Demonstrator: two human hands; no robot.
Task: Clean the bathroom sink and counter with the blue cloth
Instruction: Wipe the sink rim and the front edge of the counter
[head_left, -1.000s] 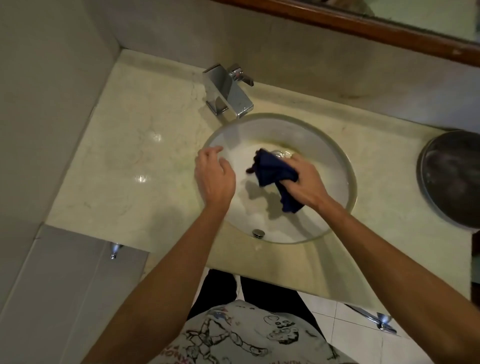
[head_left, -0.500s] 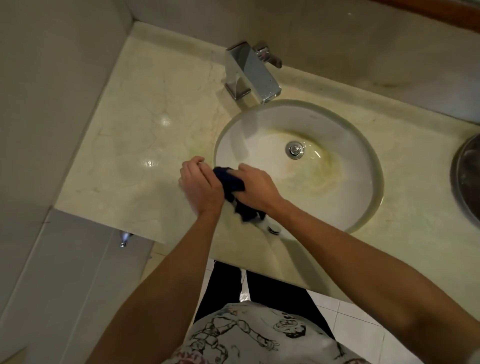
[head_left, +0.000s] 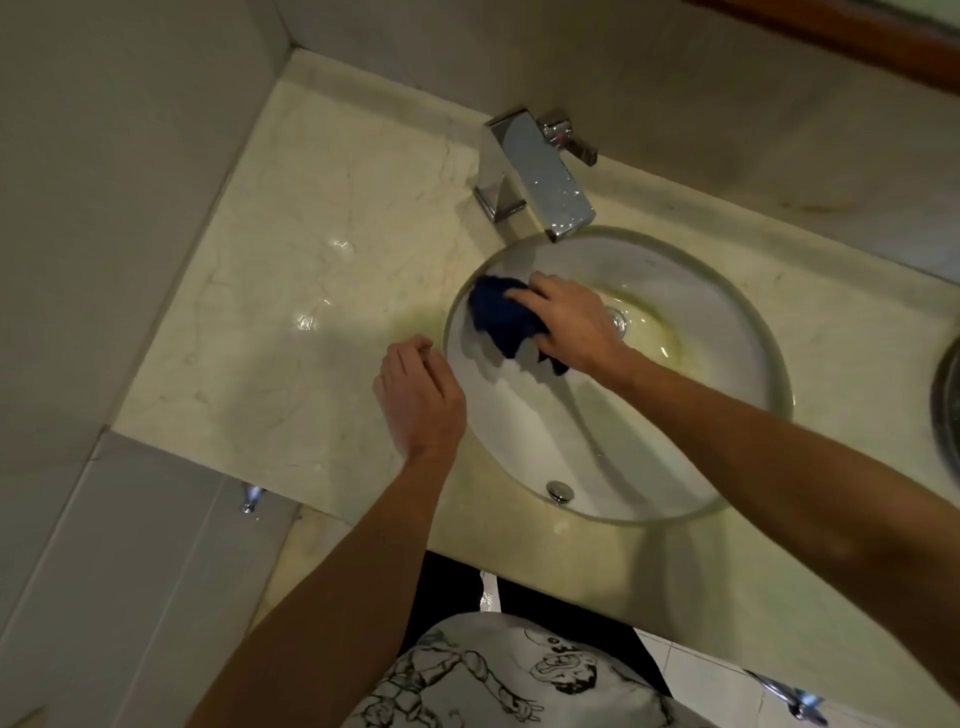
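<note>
Pressing the blue cloth (head_left: 501, 318) against the inner left wall of the sink (head_left: 748, 332), the right hand (head_left: 566, 322) lies flat over the bunched fabric, fingers (head_left: 537, 292) spread and curled over its upper edge, so the cloth is pinned between palm and basin rather than pinched. The left hand (head_left: 418, 397) hovers above the surface (head_left: 311, 270) at the sink's left rim, loosely half-curled and holding nothing; whether it touches the surface cannot be determined. The cloth is judged soft, light and limp: its loose corners hang down from under the palm, and it will fold or slide on the smooth, glossy basin unless kept bunched. Hold is best taken at the gathered middle of the wad, with the palm supplying downward pressure and the fingertips hooking the leading edge. The basin wall is probably slick, so steady pressure is advised. Yellowish staining is visible around the drain (head_left: 617, 318), and that area appears not yet clean. A square chrome faucet (head_left: 535, 176) stands at the far rim. No brand, label or legible writing is visible on the cloth, faucet or sink; the printed shirt (head_left: 493, 675) at the bottom edge carries drawn figures only, with no text that can be read.
</note>
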